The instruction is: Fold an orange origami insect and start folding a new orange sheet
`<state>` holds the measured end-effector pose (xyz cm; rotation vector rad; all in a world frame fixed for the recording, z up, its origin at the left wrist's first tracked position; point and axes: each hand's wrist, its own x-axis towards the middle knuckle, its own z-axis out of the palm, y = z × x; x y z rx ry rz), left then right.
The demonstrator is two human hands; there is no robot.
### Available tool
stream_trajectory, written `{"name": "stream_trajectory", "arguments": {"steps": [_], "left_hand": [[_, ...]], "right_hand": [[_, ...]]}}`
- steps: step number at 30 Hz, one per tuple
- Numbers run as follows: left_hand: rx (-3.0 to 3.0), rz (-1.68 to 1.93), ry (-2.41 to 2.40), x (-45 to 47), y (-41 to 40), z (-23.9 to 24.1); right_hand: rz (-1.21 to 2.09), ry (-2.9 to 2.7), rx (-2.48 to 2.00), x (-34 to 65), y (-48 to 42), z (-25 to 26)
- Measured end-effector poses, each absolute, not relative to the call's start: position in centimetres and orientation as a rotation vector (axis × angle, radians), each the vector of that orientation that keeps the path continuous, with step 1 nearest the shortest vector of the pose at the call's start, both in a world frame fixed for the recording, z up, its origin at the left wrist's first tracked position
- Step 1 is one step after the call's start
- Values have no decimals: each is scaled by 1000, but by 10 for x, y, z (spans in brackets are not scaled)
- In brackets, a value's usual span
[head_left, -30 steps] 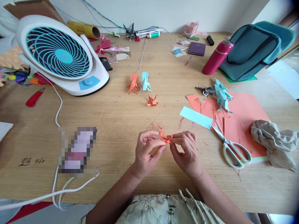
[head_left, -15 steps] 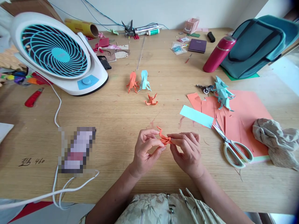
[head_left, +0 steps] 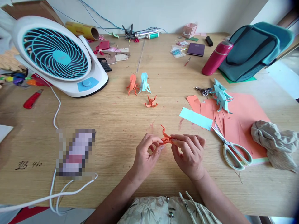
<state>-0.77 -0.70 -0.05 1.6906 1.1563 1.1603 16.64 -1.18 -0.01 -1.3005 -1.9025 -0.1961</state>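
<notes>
A small orange folded paper figure (head_left: pixel 165 137) is pinched between both my hands just above the wooden table (head_left: pixel 116 124). My left hand (head_left: pixel 146 155) grips its left side with thumb and fingers closed. My right hand (head_left: pixel 189 152) pinches its right side, fingers pressed together. One thin paper leg curls up at the top. Farther back stand three finished paper figures: an orange one (head_left: pixel 132 84), a light blue one (head_left: pixel 144 82) and a smaller orange one (head_left: pixel 151 101).
White-handled scissors (head_left: pixel 231 149) lie on orange paper sheets (head_left: pixel 243 112) at right, with a light blue strip (head_left: pixel 195 118), a teal paper figure (head_left: pixel 220 95), keys (head_left: pixel 202 91) and a grey cloth (head_left: pixel 273 143). A desk fan (head_left: pixel 58 56) and its white cable (head_left: pixel 56 186) fill the left. A red bottle (head_left: pixel 216 57) and a teal bag (head_left: pixel 252 46) sit at back right.
Both hands have shifted slightly nearer to me with the orange figure, and my right fingers have stretched flatter over its right end. Nothing else on the table has moved.
</notes>
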Motion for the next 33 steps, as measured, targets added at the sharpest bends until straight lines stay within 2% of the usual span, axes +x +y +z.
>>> {"name": "stream_trajectory", "arguments": {"steps": [8, 17, 33], "left_hand": [[1627, 1216, 1122, -5, -10, -3], [1898, 1410, 1084, -9, -9, 3], [2145, 1299, 914, -21, -4, -2]], "right_hand": [[-144, -1859, -1321, 162, -14, -2], [95, -1882, -1216, 158, -19, 0], [444, -1892, -1074, 165, -17, 2]]}}
